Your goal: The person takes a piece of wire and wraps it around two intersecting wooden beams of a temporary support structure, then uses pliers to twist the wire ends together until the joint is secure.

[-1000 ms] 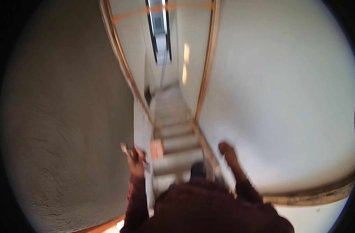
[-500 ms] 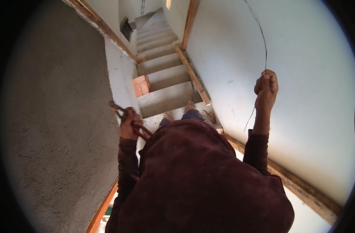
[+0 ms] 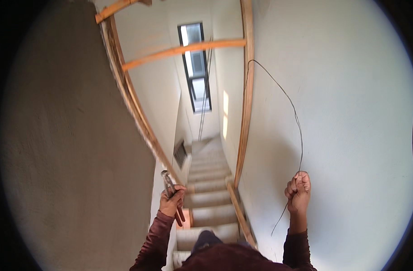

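In my left hand (image 3: pixel 171 203) is a pair of pliers (image 3: pixel 167 181), its metal head pointing up and its dark red handles hanging below my fingers. My right hand (image 3: pixel 298 193) is closed round a thin dark wire (image 3: pixel 293 110). Above the fist the wire arches up and bends over toward an upright wooden post; a short tail slants down below the hand. Whether the wire touches the post I cannot tell.
Wooden posts (image 3: pixel 247 90) line both sides of a staircase (image 3: pixel 213 198), with a crossbar (image 3: pixel 184 49) between them. Orange bricks (image 3: pixel 184 218) and a slanting plank (image 3: pixel 239 207) rest on the steps. A rough grey wall (image 3: pixel 75 135) stands left, a pale wall (image 3: pixel 351 113) right, a narrow window (image 3: pixel 197 67) beyond.
My view has tilted up, bringing the window and wooden crossbar into sight. The pliers now point upward in my left hand. My right hand still holds the wire, whose bent upper end now shows.
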Motion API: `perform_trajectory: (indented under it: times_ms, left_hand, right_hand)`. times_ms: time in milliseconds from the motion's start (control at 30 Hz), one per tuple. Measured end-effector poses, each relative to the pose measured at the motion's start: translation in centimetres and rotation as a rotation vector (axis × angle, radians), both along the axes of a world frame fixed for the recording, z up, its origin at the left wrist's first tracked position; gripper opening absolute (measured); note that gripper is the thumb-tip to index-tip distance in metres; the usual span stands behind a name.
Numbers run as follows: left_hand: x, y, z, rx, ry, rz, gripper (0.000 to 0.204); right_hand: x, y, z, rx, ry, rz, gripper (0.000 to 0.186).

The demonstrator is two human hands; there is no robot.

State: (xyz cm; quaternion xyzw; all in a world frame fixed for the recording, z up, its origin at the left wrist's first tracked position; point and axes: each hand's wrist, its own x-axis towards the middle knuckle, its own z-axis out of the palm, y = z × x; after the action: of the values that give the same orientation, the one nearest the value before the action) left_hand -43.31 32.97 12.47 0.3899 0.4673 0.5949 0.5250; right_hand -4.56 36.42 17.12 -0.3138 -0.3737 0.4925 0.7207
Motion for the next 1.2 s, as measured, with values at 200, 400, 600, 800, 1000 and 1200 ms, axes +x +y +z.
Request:
perform_trajectory:
  times_ms: [200,400,600,800,1000,1200]
  left_hand:
    - [-2.8,8.0,7.3,0.372,0.199,0.089,0.011]
    - [-4.0,12.5,7.7,0.537,0.169,0.012,0.012]
    - [-8.7,13.3,4.0,0.412,0.423,0.047,0.02]
    - [-11.0,14.5,2.0,0.322,0.455,0.057,0.021]
    - [-12.4,16.7,2.8,0.326,0.468,0.141,0.019]
    - [-10.0,20.0,4.3,0.347,0.475,0.191,0.025]
  right_hand:
    - [-3.1,7.2,7.8,0.262,0.045,0.001,0.02]
    - [-3.8,18.1,14.7,0.51,0.136,0.112,0.009]
    - [-6.9,26.6,24.5,0.628,0.171,0.171,0.009]
    - [-7.2,32.9,32.7,0.678,0.214,0.245,0.01]
    - [-8.0,37.1,38.3,0.646,0.198,0.31,0.011]
    - [-8.0,39.8,41.0,0.625,0.109,0.333,0.014]
